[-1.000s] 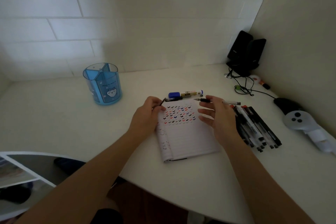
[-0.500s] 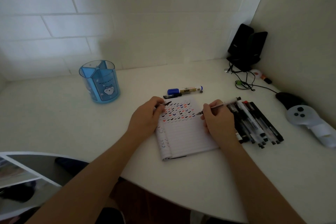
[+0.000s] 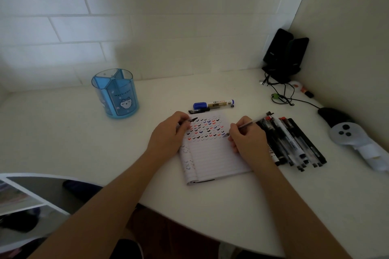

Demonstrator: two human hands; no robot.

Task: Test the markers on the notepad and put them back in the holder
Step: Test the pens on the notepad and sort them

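Observation:
A lined notepad (image 3: 214,155) lies open on the white desk, its top rows filled with small black, red and blue tick marks. My right hand (image 3: 248,143) grips a clear pen (image 3: 250,123), tip down on the page at the right end of the marks. My left hand (image 3: 168,134) rests on the pad's left edge and pinches a black pen cap (image 3: 192,120). A row of several pens (image 3: 294,143) lies right of the pad. A blue-capped marker (image 3: 213,104) lies just beyond the pad. The blue divided holder (image 3: 115,93) stands empty at the back left.
Two black speakers (image 3: 284,54) with tangled cables stand in the back right corner. A black mouse (image 3: 332,115) and a grey-white controller (image 3: 347,134) lie near the right wall. The desk's curved front edge (image 3: 189,225) runs below my forearms.
My right hand drew back from the pad's far edge and turned the pen to a writing grip; its tip now touches the page. My left hand stayed put with the cap.

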